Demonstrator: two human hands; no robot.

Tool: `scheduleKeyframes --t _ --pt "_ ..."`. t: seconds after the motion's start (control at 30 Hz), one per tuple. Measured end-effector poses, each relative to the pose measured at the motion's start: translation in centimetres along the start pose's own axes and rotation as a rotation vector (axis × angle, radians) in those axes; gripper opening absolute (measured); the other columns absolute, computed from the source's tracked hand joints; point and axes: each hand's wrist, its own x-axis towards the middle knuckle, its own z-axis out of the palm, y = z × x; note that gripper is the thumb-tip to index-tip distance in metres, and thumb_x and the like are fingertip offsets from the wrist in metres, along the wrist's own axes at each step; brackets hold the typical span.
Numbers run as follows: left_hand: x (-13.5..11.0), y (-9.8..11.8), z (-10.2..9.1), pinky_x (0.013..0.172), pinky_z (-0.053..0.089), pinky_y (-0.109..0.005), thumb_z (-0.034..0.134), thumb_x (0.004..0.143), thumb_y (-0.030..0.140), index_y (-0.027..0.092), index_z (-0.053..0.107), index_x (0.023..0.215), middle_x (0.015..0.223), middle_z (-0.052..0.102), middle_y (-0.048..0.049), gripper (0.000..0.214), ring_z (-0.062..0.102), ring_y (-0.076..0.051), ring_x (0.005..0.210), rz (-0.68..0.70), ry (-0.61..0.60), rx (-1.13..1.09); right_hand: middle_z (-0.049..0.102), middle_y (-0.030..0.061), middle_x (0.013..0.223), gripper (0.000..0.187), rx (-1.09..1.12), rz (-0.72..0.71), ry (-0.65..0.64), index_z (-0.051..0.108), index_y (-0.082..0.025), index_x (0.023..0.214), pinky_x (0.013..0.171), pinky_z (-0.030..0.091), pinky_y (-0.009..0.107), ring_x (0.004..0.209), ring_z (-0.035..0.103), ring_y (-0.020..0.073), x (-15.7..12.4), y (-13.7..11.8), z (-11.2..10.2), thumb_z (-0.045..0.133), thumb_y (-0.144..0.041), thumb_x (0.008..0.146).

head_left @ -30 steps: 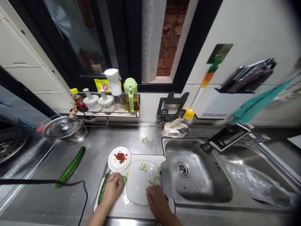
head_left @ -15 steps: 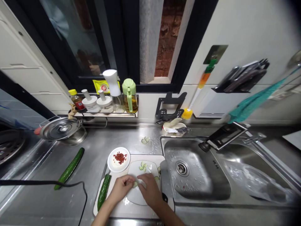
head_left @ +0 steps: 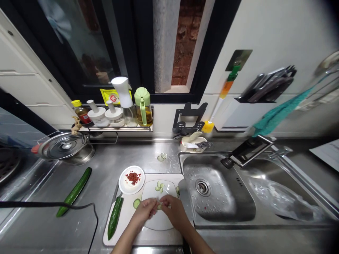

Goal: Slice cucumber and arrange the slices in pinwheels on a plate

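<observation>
My left hand and my right hand meet over a square white plate on the white cutting board. Their fingertips pinch a thin cucumber slice between them. More cucumber slices lie at the plate's far edge, and one round slice sits on the board left of the plate. A half cucumber lies along the board's left side. A small round dish with red bits stands at the board's far left corner.
A whole cucumber lies on the steel counter to the left, above a black cable. The sink is to the right. Pot lid, bottle rack and stray slices stand at the back.
My left hand left the cucumber on the board and came to the plate. My right hand moved up from the plate's near edge, and both now pinch a slice together.
</observation>
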Motion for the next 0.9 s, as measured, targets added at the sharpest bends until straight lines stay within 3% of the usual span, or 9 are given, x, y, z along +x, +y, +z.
scheduleKeyframes --t 0.13,0.33,0.43,0.53,0.7,0.9 --pt "-0.2 -0.3 1.1 0.044 0.019 -0.016 0.073 0.061 0.065 0.014 0.062 0.087 0.061 0.063 0.0007 0.058 0.045 -0.004 0.043 -0.274 -0.050 -0.192 0.067 0.0003 0.070 0.013 0.054 -0.008 0.004 0.067 -0.019 0.076 0.070 0.044 0.026 0.072 0.061 0.0168 -0.7 -0.1 -0.8 0.056 -0.017 0.068" --pt "-0.4 -0.3 1.8 0.045 0.027 -0.013 0.087 0.051 0.031 0.014 0.064 0.088 0.062 0.062 0.0029 0.046 0.048 -0.002 0.045 -0.382 -0.147 -0.378 0.063 0.0002 0.068 0.010 0.143 -0.029 0.017 0.064 -0.021 0.071 0.069 0.042 0.028 0.070 0.059 0.0176 -1.7 0.1 -1.8 0.055 -0.020 0.068" --pt "0.1 -0.3 1.9 0.046 0.026 -0.013 0.088 0.049 0.025 0.013 0.068 0.093 0.063 0.061 0.0037 0.050 0.046 0.000 0.046 -0.330 -0.187 -0.410 0.062 0.0008 0.069 0.010 0.151 -0.033 0.032 0.063 -0.021 0.071 0.069 0.042 0.029 0.070 0.058 0.0179 -1.9 0.9 -1.9 0.054 -0.022 0.069" --pt "0.7 -0.3 2.1 0.046 0.025 -0.014 0.089 0.046 0.026 0.013 0.071 0.090 0.063 0.062 0.0030 0.050 0.043 -0.001 0.045 -0.252 -0.146 -0.324 0.059 -0.0004 0.066 0.007 0.142 -0.020 0.080 0.059 -0.022 0.071 0.067 0.041 0.029 0.067 0.055 0.0174 -2.0 2.1 -1.8 0.052 -0.025 0.069" --pt "1.9 -0.5 2.9 0.046 0.022 -0.020 0.083 0.051 0.036 0.014 0.070 0.077 0.055 0.060 0.0027 0.036 0.043 -0.005 0.045 -0.087 -0.033 0.045 0.055 -0.0020 0.063 0.005 0.110 0.010 0.140 0.052 -0.023 0.067 0.061 0.038 0.027 0.063 0.052 0.0162 -2.5 3.8 -1.6 0.047 -0.023 0.069" --pt "3.5 -0.2 3.9 0.060 0.038 -0.023 0.075 0.058 0.032 0.016 0.069 0.066 0.060 0.064 0.0016 0.019 0.054 -0.011 0.059 0.123 0.059 0.399 0.066 0.0001 0.068 0.017 -0.094 0.091 0.112 0.064 -0.022 0.075 0.063 0.040 0.026 0.066 0.059 0.0173 -3.3 4.4 -1.7 0.048 -0.016 0.073"
